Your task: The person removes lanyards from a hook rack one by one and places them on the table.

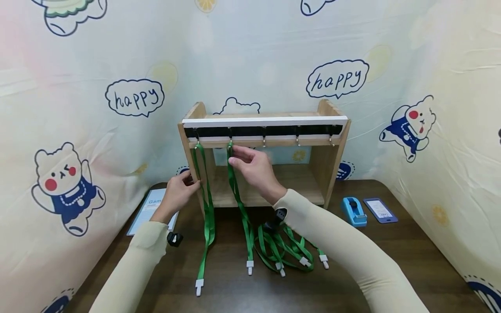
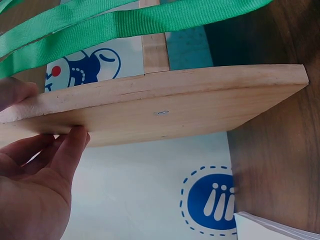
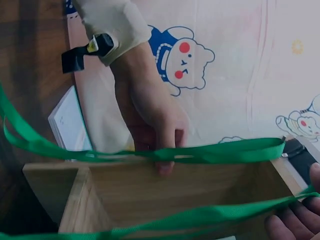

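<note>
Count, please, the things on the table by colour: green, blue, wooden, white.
Green lanyards: 2 hung on hooks, plus a tangled pile I cannot count
Blue tape dispenser: 1
Blue card holder: 1
Wooden rack: 1
White sheet: 1
Total: 6, plus the pile

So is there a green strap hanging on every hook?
No, only the two leftmost hooks hold a green lanyard; the other three hooks on the wooden rack are bare.

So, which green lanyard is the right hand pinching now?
The second hanging lanyard from the left; the right hand pinches it just under its hook.
</note>
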`<state>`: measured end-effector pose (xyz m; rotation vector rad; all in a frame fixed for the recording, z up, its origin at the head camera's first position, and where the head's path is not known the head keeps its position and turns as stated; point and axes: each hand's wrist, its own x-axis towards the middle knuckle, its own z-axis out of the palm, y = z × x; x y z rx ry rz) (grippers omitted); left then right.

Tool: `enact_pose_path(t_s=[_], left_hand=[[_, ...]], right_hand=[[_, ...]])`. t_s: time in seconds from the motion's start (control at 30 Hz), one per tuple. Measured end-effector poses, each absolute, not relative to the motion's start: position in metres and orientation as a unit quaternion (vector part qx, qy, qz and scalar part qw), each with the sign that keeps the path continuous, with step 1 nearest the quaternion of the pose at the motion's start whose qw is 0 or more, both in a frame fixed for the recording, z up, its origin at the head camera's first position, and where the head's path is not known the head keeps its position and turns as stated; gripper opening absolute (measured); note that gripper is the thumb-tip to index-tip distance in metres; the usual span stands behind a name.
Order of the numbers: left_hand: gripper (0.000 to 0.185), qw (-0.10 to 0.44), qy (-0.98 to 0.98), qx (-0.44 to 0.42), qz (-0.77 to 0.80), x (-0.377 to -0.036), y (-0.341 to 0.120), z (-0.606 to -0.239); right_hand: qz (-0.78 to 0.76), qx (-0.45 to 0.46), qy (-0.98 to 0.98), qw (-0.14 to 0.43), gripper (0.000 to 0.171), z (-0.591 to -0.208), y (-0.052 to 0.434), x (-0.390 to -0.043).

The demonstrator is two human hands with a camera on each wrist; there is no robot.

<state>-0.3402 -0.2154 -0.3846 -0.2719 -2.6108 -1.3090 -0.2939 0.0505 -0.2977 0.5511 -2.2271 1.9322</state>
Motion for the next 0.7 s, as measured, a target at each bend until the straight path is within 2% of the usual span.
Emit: enact_pose_path(t_s=[0.3,0.7], left_hand=[[0.041,0.111,-0.884,-0.092,-0.444,-0.340,-0.216,-0.385],[0.042,0.113,-0.889,-0.094,-0.434,-0.340,-0.216,-0.384]], right_hand=[[0.661,0.156,-0.727,0.099,0.031,-0.298,0.035,-0.294],[0.677,0.159,-0.713,0.089,0.020,-0.296,0.025,-0.297]])
